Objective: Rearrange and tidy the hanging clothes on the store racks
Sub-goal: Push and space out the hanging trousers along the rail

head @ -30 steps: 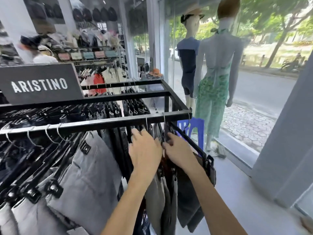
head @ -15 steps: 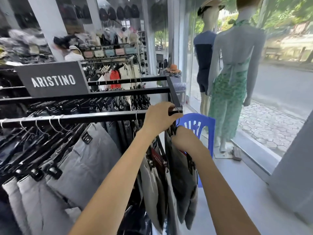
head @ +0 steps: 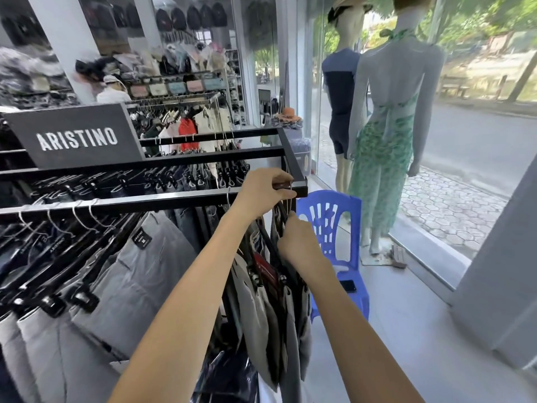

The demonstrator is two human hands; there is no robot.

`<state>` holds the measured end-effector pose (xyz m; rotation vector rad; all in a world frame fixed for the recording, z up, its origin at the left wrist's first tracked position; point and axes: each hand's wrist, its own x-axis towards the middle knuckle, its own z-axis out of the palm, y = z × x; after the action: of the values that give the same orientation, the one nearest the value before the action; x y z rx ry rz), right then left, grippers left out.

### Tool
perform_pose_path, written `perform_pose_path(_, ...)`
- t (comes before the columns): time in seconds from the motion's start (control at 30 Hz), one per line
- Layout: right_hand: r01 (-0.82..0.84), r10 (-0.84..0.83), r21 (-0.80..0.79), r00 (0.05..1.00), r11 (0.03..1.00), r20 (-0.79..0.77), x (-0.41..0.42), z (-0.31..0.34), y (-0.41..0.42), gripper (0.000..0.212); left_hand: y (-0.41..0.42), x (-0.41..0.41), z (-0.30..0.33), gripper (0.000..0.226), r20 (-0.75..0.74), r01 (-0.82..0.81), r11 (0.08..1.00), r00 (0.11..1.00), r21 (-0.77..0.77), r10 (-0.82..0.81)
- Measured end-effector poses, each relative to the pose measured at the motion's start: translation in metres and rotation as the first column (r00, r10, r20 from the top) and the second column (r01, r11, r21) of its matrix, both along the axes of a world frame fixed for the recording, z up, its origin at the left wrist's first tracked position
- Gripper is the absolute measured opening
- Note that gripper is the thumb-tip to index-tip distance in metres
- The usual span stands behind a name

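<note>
A black metal rack (head: pixel 162 199) carries grey and dark trousers (head: pixel 136 271) on clip hangers with wire hooks. My left hand (head: pixel 266 187) is up at the rack's right end, its thumb and fingers pinching a wire hanger hook (head: pixel 290 196) at the bar. Just below, my right hand (head: pixel 297 242) grips the black hanger of the last garments (head: pixel 273 309), which hang bunched at the rack's end. A red tag shows among them.
A blue plastic chair (head: pixel 334 228) with a dark phone on its seat stands right behind the rack's end. Two mannequins (head: pixel 389 135) stand at the glass shopfront. A black ARISTINO sign (head: pixel 75 138) sits on the rack. More racks and shelves fill the back.
My left hand rose from the garments to the bar's right end and now pinches a hook. My right hand moved down onto the end hanger. The view shifted closer and to the left.
</note>
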<state>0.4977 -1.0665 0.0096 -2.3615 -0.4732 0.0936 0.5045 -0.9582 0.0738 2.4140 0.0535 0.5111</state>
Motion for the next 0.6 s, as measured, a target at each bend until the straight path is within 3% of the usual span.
perform_pose_path(0.33,0.081,-0.078,-0.043,0.996,0.996,0.053,-0.004,-0.008,0.006,0.036,0.004,0.004,-0.004,0.032,0.036,0.011,1.000,0.999,0.016,-0.011)
perform_pose_path(0.6,0.123,-0.123,-0.102,0.992,0.987,0.007,-0.011,-0.002,0.012,0.051,0.006,-0.003,-0.010,0.040,0.068,0.034,0.999,0.997,0.039,-0.037)
